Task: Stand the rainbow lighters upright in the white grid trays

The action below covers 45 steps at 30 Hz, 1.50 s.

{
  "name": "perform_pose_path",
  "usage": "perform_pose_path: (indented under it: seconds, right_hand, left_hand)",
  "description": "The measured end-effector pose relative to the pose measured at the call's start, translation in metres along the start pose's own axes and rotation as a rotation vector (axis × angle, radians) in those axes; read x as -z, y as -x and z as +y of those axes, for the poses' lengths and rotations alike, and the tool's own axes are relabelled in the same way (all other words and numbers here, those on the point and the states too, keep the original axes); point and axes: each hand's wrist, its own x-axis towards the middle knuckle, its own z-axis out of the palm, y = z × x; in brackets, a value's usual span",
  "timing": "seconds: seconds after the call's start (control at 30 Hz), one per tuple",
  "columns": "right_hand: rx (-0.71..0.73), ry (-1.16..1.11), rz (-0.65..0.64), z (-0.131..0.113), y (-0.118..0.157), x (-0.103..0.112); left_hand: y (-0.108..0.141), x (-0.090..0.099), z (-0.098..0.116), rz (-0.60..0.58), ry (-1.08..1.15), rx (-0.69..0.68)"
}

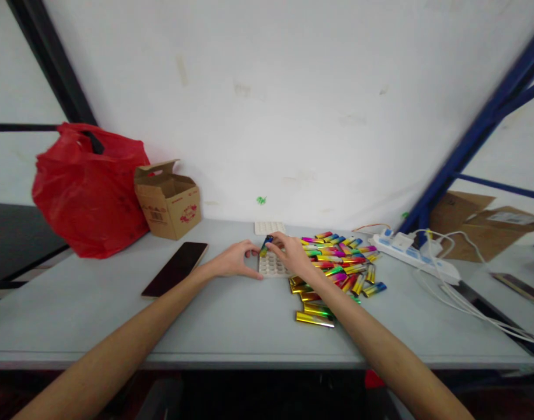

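Observation:
A white tray (273,267) with rows of round holes lies on the grey table. My right hand (288,252) is closed on a blue and yellow shiny lighter (266,245), held tilted over the tray's back left corner. Beside the tray's left edge is my left hand (238,260), its thumb and fingers apart, fingertips close to the lighter. Right of the tray spreads a loose pile of shiny multicoloured lighters (332,256), partly hidden by my right forearm. A second white tray (269,227) stands behind, near the wall.
A dark phone-like slab (176,269) lies at the left. Behind it are an open cardboard box (168,204) and a red plastic bag (92,192). At the right, a white power strip (415,259) trails cables, near brown cardboard (481,227) and a blue frame.

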Motion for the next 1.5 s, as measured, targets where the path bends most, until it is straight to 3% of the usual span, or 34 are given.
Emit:
perform_pose_path:
  seconds: [0.3,0.47,0.57,0.7,0.8,0.9,0.97,1.07,1.17,1.37,1.5]
  right_hand:
    - [0.027,0.034,-0.08,0.008,-0.003,-0.003]
    - [0.053,0.132,-0.016,-0.006,0.013,0.035]
    - [0.068,0.192,-0.04,-0.03,0.042,0.067]
    - [0.066,0.287,-0.206,-0.065,0.105,0.093]
    - [0.054,0.373,-0.278,-0.072,0.159,0.095]
    - [0.031,0.465,-0.181,-0.061,0.197,0.088]
    - [0.0,0.492,-0.133,-0.054,0.207,0.084]
    - [-0.026,0.438,-0.125,-0.052,0.202,0.086]
    - [-0.074,0.275,-0.056,-0.057,0.177,0.1]
    - [-0.229,-0.269,0.194,-0.046,0.097,0.131]
    - [-0.264,-0.532,0.276,-0.026,0.041,0.122]
  left_hand:
    - [0.0,0.001,0.0,-0.022,-0.008,-0.011]
    - [-0.001,0.004,0.001,-0.027,-0.019,-0.011]
    - [-0.001,0.005,0.001,-0.051,-0.031,-0.008]
    - [-0.001,0.005,0.001,-0.067,-0.03,-0.003]
    - [-0.002,0.005,0.002,-0.073,-0.024,-0.001]
    - [-0.002,0.005,0.003,-0.077,-0.03,-0.001]
    - [-0.001,0.005,0.003,-0.079,-0.027,0.001]
    - [-0.001,0.004,0.002,-0.076,-0.022,-0.007]
    - [-0.001,0.003,-0.001,-0.073,-0.028,-0.022]
    - [-0.002,0.003,0.0,-0.071,-0.019,-0.024]
    - [0.0,0.005,0.003,-0.08,-0.009,-0.018]
